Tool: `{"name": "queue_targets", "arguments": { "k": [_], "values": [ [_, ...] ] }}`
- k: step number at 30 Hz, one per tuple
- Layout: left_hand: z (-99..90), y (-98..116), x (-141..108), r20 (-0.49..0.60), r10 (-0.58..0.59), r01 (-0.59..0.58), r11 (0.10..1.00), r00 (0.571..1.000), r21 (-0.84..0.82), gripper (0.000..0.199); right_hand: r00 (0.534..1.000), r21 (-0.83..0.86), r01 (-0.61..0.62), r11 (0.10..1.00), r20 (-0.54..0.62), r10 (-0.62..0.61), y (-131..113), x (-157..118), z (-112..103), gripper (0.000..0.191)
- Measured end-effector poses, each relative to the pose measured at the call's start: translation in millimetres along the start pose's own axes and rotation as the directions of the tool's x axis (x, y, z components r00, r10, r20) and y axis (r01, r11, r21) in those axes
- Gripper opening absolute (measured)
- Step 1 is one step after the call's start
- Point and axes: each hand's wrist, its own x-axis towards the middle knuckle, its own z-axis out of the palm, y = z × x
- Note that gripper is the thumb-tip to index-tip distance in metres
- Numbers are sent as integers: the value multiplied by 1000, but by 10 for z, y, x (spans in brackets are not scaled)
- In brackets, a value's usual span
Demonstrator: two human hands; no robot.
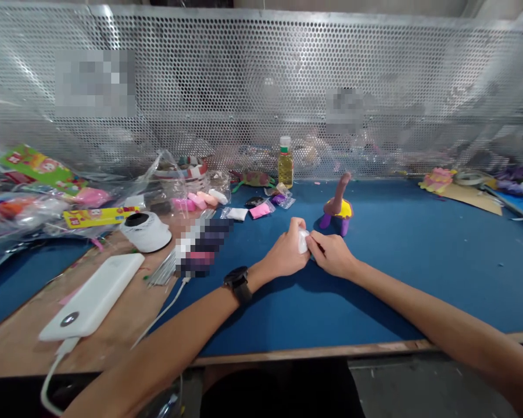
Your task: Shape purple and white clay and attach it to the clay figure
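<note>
A small white packet (304, 241) sits between my two hands above the blue table mat. My left hand (289, 249), with a black watch on its wrist, is wrapped round the packet's left side. The fingers of my right hand (331, 252) pinch its right edge. Just behind my right hand a clay figure (340, 208) stands on purple legs, with a yellow body and a long brown neck. White (237, 214) and pink (260, 209) packets lie on the mat farther back to the left.
A yellow liquid bottle (285, 162) stands by the perforated metal screen (244, 75). On the left are a white power bank (93, 296) with its cable, a white roll (146, 231), metal wires and plastic bags. Tape (469, 177) and cardboard lie at the back right.
</note>
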Motion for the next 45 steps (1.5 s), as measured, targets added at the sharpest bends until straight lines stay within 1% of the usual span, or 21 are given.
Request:
{"name": "queue_targets", "arguments": {
  "k": [2,3,5,9,12,15,18,21,25,29,31,33,35,37,39,43,45],
  "values": [
    [-63,-77,89,-32,-27,29,998,999,55,45,995,108,-80,991,-44,85,10,45,-29,37],
    [-88,-106,130,-37,-25,29,994,999,101,42,991,144,-106,984,-66,117,20,66,-45,38],
    [-115,-135,191,-39,-6,11,991,999,135,38,985,190,-124,974,-90,144,50,97,-71,39],
    [-97,-130,198,-64,21,-14,992,998,122,28,989,232,-103,967,-80,125,118,116,-85,40],
    [-71,-134,164,-113,0,16,991,994,136,20,994,245,-83,966,-43,96,162,108,-86,40],
    [-60,-138,143,-122,-20,42,983,992,181,16,995,248,-90,964,-8,95,200,94,-99,41],
    [-67,-112,126,-76,-19,39,963,997,268,16,994,278,-108,954,10,110,222,85,-119,38],
    [-85,-63,103,2,5,-6,930,1000,368,14,995,296,-97,950,31,92,223,84,-132,33],
    [-107,-33,85,96,53,-91,882,994,461,11,998,256,-52,965,35,45,214,86,-142,32],
    [-106,-50,74,187,123,-206,818,975,537,15,999,226,-34,973,33,27,217,89,-159,30],
    [-98,-47,66,217,148,-247,796,965,552,18,999,184,-16,983,47,8,223,91,-173,29],
    [-96,-30,56,212,164,-256,791,964,556,21,997,138,-5,990,80,-6,231,95,-188,29],
    [-103,-6,49,173,165,-236,789,971,568,24,993,115,-10,993,118,-4,237,102,-198,31],
    [-119,15,46,123,157,-199,781,980,592,28,989,125,-17,992,147,-2,234,110,-202,33],
    [-136,25,48,97,157,-183,768,983,613,30,986,147,-16,989,166,-8,218,116,-196,34],
    [-148,27,53,128,158,-203,750,979,629,25,980,172,3,985,197,-38,172,110,-159,32],
    [-140,36,49,154,135,-202,754,979,625,21,974,166,8,986,223,-46,161,95,-135,32]
  ]
}}
